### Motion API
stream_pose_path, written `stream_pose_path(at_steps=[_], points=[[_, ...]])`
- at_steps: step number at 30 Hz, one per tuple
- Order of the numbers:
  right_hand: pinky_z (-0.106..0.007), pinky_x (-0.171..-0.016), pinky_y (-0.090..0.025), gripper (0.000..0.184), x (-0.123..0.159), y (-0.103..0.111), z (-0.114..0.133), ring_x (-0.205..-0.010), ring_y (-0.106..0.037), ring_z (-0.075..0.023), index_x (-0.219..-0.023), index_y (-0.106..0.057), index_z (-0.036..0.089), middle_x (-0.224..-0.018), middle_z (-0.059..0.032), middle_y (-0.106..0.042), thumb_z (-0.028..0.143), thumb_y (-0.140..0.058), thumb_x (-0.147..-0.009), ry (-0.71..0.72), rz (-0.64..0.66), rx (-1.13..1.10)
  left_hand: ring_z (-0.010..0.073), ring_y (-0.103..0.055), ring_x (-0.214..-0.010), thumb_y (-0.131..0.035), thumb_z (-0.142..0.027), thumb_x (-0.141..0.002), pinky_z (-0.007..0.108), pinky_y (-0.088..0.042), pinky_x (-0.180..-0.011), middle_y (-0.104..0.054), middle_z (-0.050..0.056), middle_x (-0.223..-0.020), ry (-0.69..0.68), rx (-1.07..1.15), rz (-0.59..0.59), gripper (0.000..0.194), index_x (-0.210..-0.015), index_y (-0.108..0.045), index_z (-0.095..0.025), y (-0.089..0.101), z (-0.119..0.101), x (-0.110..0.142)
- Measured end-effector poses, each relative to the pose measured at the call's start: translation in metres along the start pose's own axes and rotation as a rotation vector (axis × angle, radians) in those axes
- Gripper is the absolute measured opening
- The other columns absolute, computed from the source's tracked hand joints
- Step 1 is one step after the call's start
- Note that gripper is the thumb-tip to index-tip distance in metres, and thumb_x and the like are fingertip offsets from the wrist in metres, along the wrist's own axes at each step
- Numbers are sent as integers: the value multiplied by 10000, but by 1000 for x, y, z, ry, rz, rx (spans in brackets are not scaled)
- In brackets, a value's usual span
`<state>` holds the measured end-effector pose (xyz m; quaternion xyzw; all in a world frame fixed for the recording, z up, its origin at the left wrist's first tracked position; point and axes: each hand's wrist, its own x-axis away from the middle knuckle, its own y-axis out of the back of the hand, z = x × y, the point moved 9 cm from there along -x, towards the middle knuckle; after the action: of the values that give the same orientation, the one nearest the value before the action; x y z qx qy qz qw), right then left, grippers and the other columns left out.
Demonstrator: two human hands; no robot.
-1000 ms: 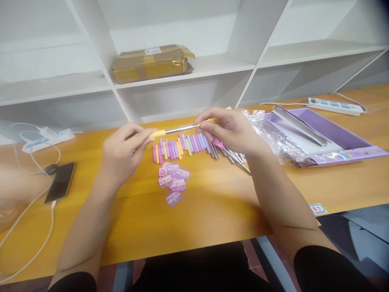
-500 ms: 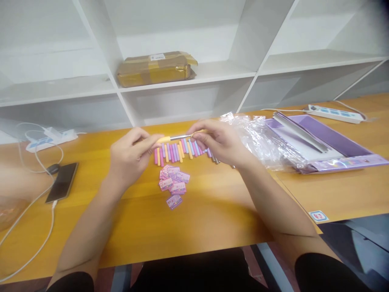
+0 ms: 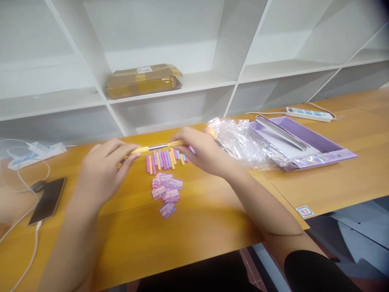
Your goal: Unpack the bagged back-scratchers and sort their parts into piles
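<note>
Between my hands, above the table, is a slim yellow and silver pen-like stick (image 3: 158,147). My left hand (image 3: 101,172) pinches its yellow left end, fingers closed. At the other end, my right hand (image 3: 202,152) is closed on a yellow part, its fingertips partly hidden behind the hand. Below the stick lies a row of short pink, yellow and purple sticks (image 3: 165,160), its right end covered by my right hand. Nearer me is a loose pile of small pink-purple printed cards (image 3: 171,195), with one card (image 3: 167,210) apart at the front.
Clear crinkled plastic wrap (image 3: 240,142) lies right of my right hand, against an open purple box (image 3: 328,147). A phone (image 3: 48,200) with a white cable is at left. Power strips (image 3: 310,114) sit at the back. A taped carton (image 3: 142,82) rests on the white shelf.
The view has turned, so the shelf and table things sit further left. My hands are further apart, and more of the stick's yellow right part shows between them.
</note>
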<state>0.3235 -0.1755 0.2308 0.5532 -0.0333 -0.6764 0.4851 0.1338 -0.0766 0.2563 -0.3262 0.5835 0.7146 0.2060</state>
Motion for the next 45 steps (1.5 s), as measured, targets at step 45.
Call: stream_pose_path(at_steps=[45], points=[[-359,-830,-385,193,79,225,-143,-845,-522,-221,-765,-785,237,-805,-47,-652,113,-930,-795,-238,-646,810,237,-605,-874,-553,-532,-1095,358,-433,-769,-752,17,-913,202,-272,-149,319,-1008,-747,-294,54,169,45]])
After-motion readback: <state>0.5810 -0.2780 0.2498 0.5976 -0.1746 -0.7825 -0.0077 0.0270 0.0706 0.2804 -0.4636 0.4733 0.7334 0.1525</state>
